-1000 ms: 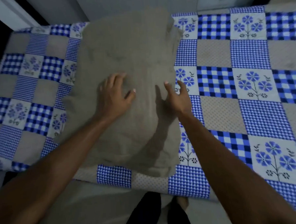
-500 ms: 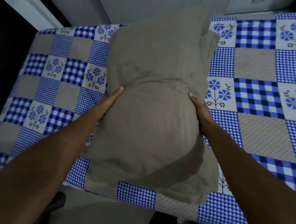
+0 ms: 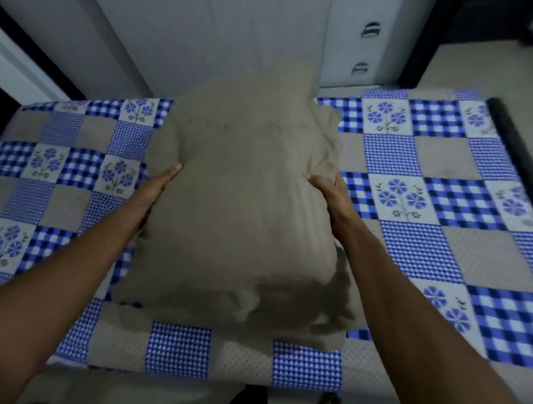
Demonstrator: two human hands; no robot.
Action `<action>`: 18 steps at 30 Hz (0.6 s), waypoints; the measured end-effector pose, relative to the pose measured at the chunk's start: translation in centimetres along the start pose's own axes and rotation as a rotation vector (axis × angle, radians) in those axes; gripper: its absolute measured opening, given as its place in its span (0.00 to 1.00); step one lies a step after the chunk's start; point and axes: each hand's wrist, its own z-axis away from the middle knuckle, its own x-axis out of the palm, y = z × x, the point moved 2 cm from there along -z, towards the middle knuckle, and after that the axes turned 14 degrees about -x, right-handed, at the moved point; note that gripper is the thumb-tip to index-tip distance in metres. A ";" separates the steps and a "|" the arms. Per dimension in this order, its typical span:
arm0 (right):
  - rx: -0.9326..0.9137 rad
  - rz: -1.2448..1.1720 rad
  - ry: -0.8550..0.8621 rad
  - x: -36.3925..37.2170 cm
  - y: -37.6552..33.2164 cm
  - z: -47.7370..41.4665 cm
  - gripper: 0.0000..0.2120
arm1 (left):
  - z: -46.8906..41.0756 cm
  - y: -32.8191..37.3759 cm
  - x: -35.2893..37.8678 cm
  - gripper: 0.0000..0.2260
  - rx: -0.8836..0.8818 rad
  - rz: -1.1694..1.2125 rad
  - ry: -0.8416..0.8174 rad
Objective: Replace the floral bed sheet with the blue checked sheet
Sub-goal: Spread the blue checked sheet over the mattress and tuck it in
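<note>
A patchwork bed sheet (image 3: pixel 416 255) of blue checks, blue flower panels and plain taupe squares lies spread flat across the whole scene, left to right, with its near edge hanging over the side. It carries both checks and flowers, so I cannot say which of the two sheets it is.

On its middle sits a large, soft, taupe fabric pillow (image 3: pixel 243 203). The far end is tipped up toward the wall and the near end sags close to the sheet's near edge. Whether that near end rests on the sheet or hangs just above it is not clear.

The left hand (image 3: pixel 159 189) presses against the pillow's left side. The one digit that shows lies straight and the others are hidden beneath. The right hand (image 3: pixel 327 187) has its fingers curled into the cloth at the right edge, clamped on it.

A dark bar (image 3: pixel 518 145) runs along the far right, and a white cabinet (image 3: pixel 358 27) stands beyond.

The hold looks uneven. With only pressure on the left, the limp pillow could slip out that side. A dragging near end could ruck the sheet or pull it off its near edge.
</note>
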 end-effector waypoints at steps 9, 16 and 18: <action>-0.110 0.235 0.305 -24.0 -12.8 7.1 0.36 | 10.8 0.7 26.2 0.15 0.088 0.036 -0.323; 0.163 0.593 0.474 -41.4 -12.7 12.1 0.28 | 11.7 -10.1 39.3 0.43 -0.113 -0.180 -0.446; 0.284 0.746 0.487 -43.5 -9.6 13.7 0.28 | 10.9 -14.9 40.9 0.51 -0.114 -0.360 -0.473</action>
